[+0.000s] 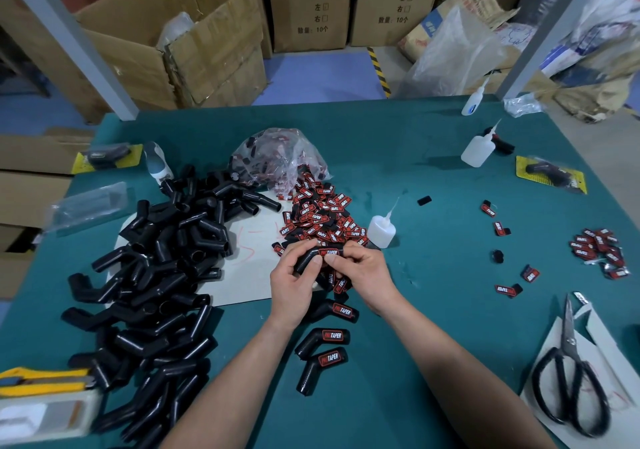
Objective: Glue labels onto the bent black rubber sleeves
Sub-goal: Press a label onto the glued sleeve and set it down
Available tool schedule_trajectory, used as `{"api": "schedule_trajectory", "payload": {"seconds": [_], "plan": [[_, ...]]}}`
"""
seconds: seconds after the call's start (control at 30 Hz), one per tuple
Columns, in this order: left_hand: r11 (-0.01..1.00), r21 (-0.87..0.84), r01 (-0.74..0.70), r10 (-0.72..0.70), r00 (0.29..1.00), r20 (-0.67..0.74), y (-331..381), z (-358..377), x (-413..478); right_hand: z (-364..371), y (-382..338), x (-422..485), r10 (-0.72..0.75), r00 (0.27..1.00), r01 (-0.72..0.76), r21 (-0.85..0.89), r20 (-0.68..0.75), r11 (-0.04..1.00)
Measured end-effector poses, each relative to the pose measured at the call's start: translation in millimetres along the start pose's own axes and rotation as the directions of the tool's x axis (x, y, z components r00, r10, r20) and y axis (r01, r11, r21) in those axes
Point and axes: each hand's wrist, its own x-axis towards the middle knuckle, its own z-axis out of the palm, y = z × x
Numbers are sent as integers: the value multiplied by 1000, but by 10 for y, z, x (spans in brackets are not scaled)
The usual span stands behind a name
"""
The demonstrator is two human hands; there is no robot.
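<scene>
1. Both hands hold one sleeve above the desk, just in front of the label pile.
2. The left hand has its fingers curled round the sleeve. The right hand pinches the end bearing the label.
3. Risks, as I judge them:
   - the label sets crooked if a thumb slides before the glue grabs;
   - squeezed-out glue could stick to the fingers;
   - a corner may lift on the bend.
4. Counts:
   - three labelled sleeves lie near the wrists;
   - three glue bottles;
   - one pair of scissors;
   - bare sleeves too many to count.
</scene>
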Motion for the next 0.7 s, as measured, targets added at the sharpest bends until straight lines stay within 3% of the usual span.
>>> {"api": "schedule_trajectory", "payload": {"seconds": [0.33, 0.7], "plan": [[999, -9, -36, 36, 999, 31, 45, 16, -27, 22, -19, 1, -75, 997, 74, -51, -20, 996], [997, 43, -65, 62, 996, 60, -17, 9, -34, -1, 32, 14, -19, 1000, 20, 40, -9, 999]]}}
